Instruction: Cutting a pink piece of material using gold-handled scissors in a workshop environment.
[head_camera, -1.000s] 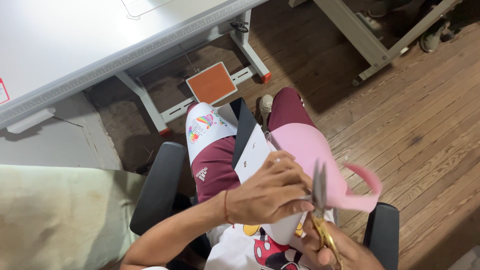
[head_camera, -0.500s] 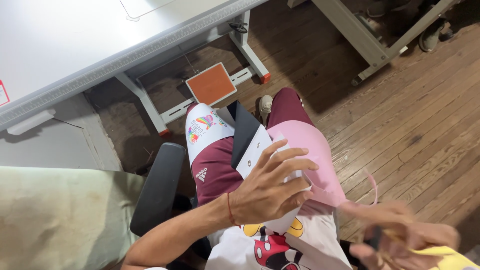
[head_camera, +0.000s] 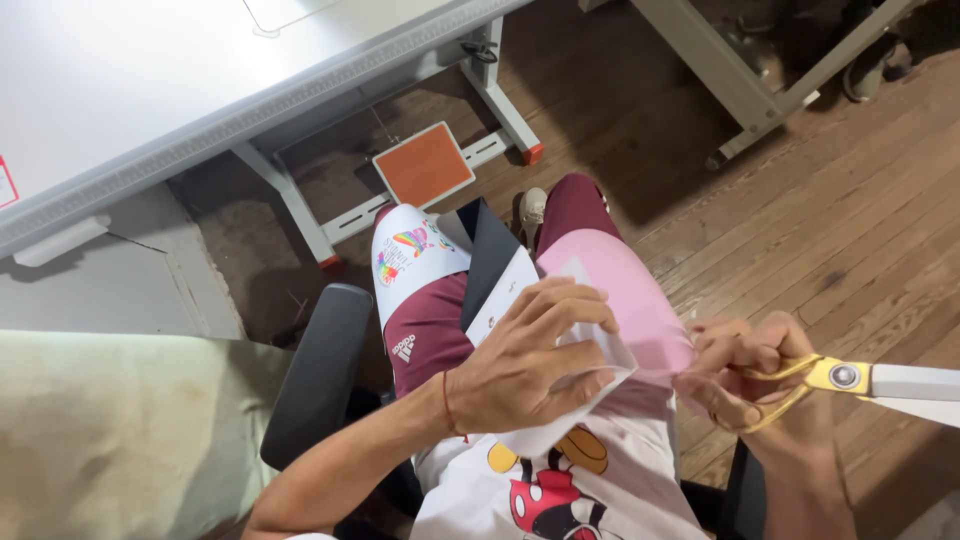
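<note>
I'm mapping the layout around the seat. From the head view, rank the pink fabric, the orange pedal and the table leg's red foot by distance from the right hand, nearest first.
1. Pink fabric: on the lap, touching the right hand.
2. Orange pedal: on the floor ahead, to the left.
3. Red foot: left of the knees, slightly farther than the pedal.

Even indoor light, sharp in the middle, stretched at the edges

Soft daylight-like light falls from above and ahead of the left hand (head_camera: 525, 365), washing the white tabletop (head_camera: 130, 80) far above it almost to glare, while deep shadow pools under that table and behind the orange pedal (head_camera: 424, 163). The left hand is crisp, with a faint shadow on the white paper (head_camera: 590, 360) beneath its fingers. The right hand (head_camera: 745, 385) is slightly soft, and the scissors (head_camera: 870, 380) stretch at the frame edge. Wide-angle bending curves the table edge and floorboards.
</note>
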